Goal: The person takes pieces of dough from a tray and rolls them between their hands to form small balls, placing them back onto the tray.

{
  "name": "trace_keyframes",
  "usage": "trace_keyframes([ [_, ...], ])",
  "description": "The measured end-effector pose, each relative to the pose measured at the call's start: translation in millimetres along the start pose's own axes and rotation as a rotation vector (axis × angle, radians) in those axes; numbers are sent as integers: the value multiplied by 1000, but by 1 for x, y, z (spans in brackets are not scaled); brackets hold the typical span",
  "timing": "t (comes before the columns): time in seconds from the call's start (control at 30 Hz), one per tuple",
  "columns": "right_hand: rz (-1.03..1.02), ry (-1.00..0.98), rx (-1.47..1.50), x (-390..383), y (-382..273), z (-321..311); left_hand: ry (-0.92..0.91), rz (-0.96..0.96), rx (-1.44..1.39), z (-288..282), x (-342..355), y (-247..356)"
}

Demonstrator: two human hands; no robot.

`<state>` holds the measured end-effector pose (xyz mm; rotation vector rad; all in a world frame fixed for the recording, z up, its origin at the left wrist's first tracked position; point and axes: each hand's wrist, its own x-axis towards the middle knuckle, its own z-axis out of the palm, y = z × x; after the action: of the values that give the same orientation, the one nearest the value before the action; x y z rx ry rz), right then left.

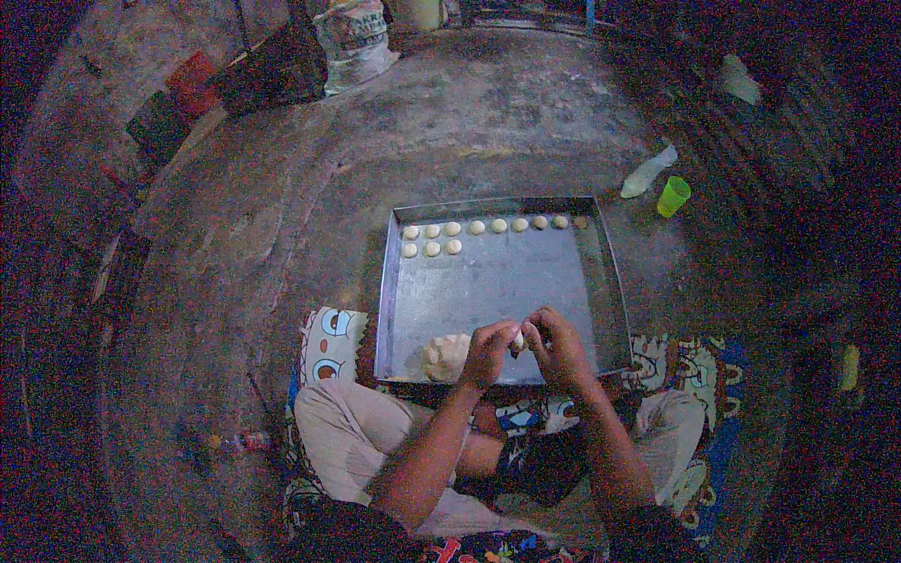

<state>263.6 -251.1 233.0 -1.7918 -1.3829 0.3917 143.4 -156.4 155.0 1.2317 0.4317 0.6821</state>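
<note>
The left hand (490, 354) and right hand (560, 349) meet over the near edge of the metal tray (601, 281), fingers pinched together on a small piece of dough (517, 340) that they mostly hide. A larger dough lump (444, 357) lies in the tray's near left part, and shaped dough balls (450, 236) sit in rows along its far edge. The tray rests on a dim concrete floor (282, 216); a green cup (673, 196) stands to the far right, and the dark, grainy surroundings are hard to make out.

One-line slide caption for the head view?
Both hands pinch a dough bit over a tray with dough balls.
</note>
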Motion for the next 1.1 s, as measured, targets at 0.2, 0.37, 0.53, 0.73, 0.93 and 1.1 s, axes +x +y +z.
trace_keyframes([
  [0.2, 91, -76, 148, 5, 12, -3, 172, -45, -45, 8, 9, 11],
  [0.37, 76, -97, 89, 8, 16, -2, 184, -27, -21, 6, 15, 9],
  [0.53, 161, -67, 150, 10, 11, 0, 216, -66, -46, 7, 17, 12],
  [0.73, 189, -23, 179, 10, 19, 5, 219, -52, -87, 8, 19, 11],
  [0.93, 121, 136, 44, 7, 22, 6, 123, -97, -59, 6, 16, 3],
  [1.1, 196, 327, -167, 18, 48, 11, 322, -74, 75, 5, 22, 0],
])
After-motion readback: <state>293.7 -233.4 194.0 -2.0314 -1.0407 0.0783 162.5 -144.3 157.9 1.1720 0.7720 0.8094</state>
